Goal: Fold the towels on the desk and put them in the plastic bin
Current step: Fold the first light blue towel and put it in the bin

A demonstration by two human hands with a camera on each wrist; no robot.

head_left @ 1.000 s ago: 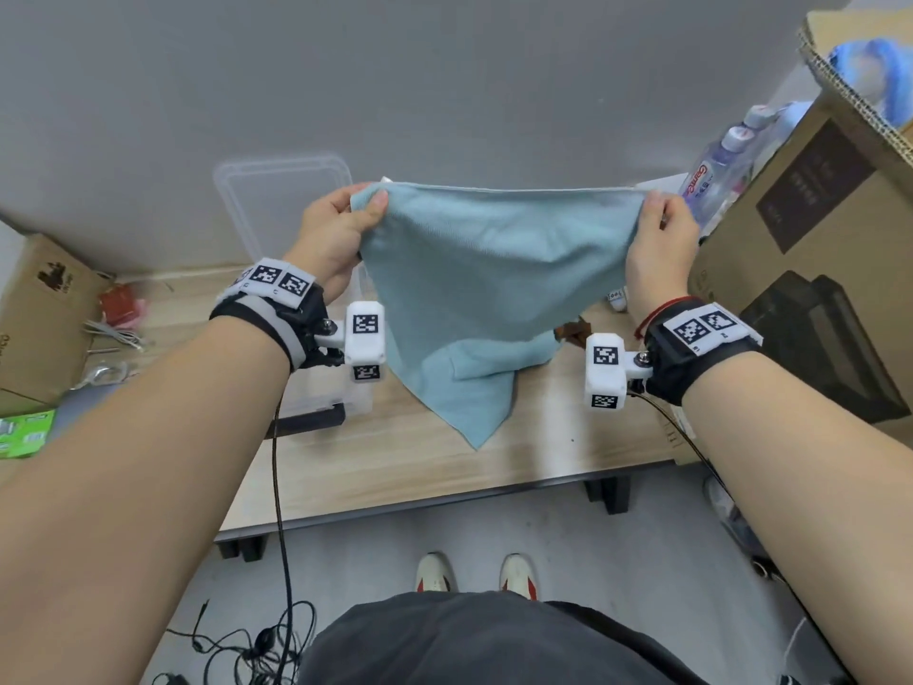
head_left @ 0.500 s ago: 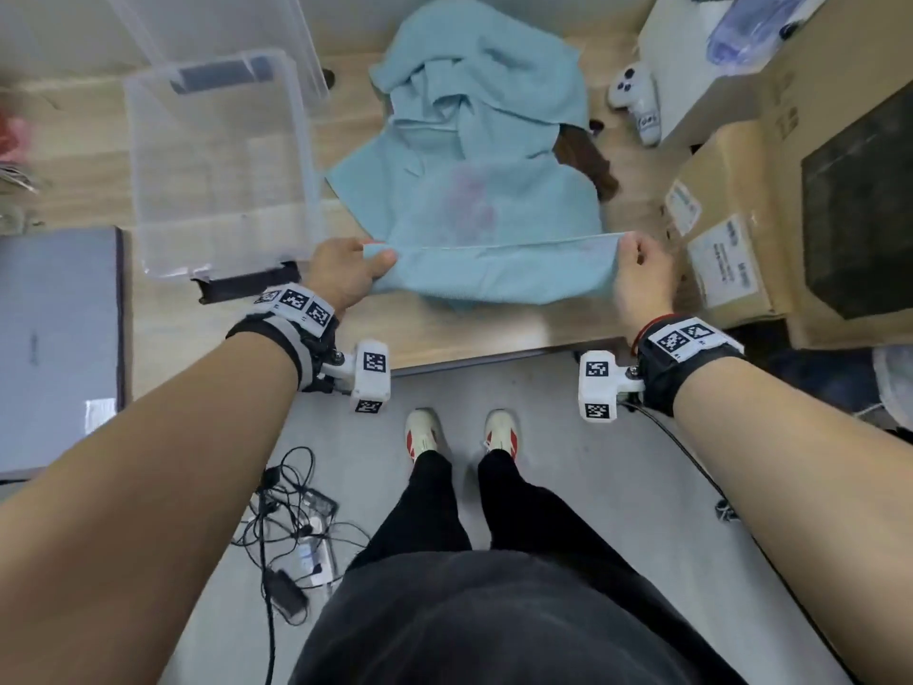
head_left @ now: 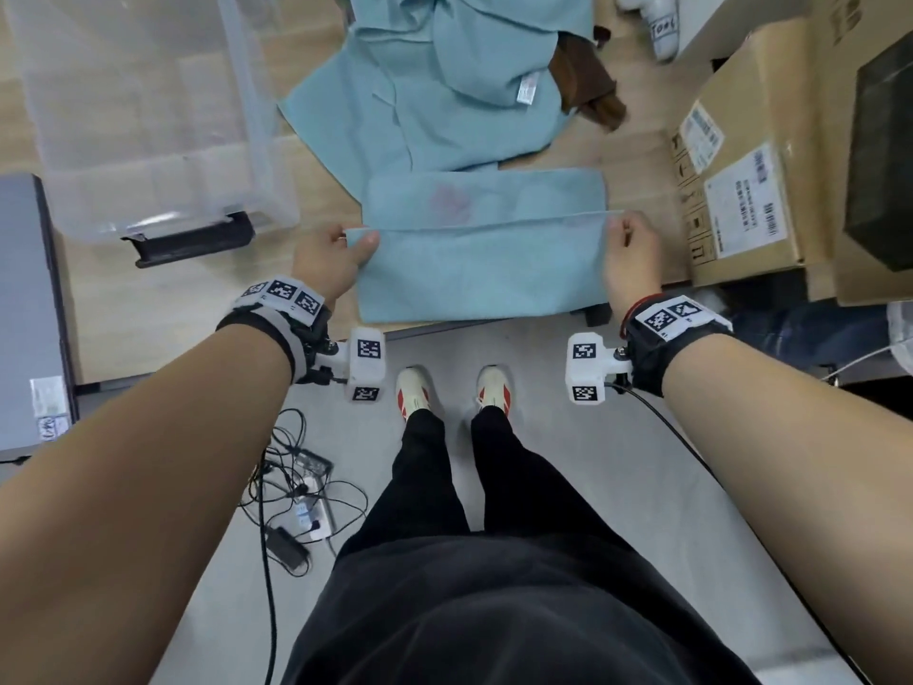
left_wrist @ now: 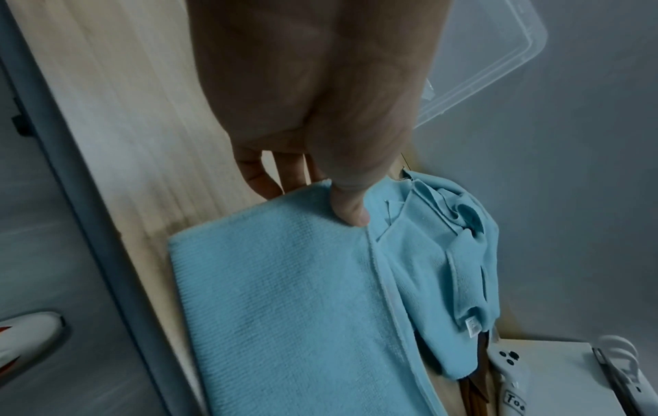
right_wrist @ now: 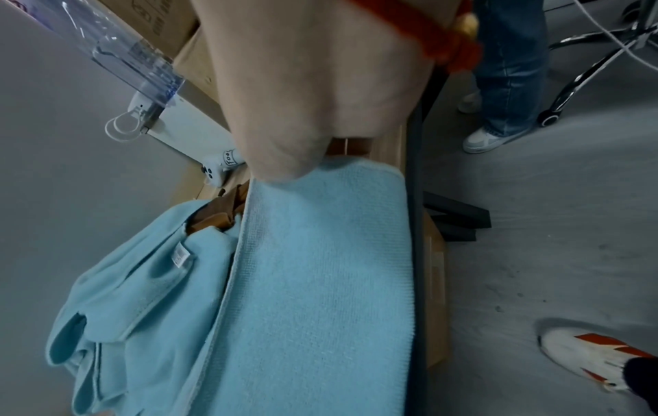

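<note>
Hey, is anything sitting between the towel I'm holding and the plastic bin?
Nothing visible: bare desk lies between the held towel and the plastic bin to its left. The unfolded towels lie beyond, off that path.

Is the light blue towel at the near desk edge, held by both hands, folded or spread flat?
Partly folded: the light blue towel has its near half doubled over, its edge pinched by the left hand and right hand.

Bare wooden table (head_left: 163, 299) is lying open between the clear plastic bin (head_left: 148, 116) and the left hand (head_left: 326, 259). A heap of light blue towels (head_left: 435, 76) is blocking the far side, and brown cardboard boxes (head_left: 741, 180) are closing the right.
</note>
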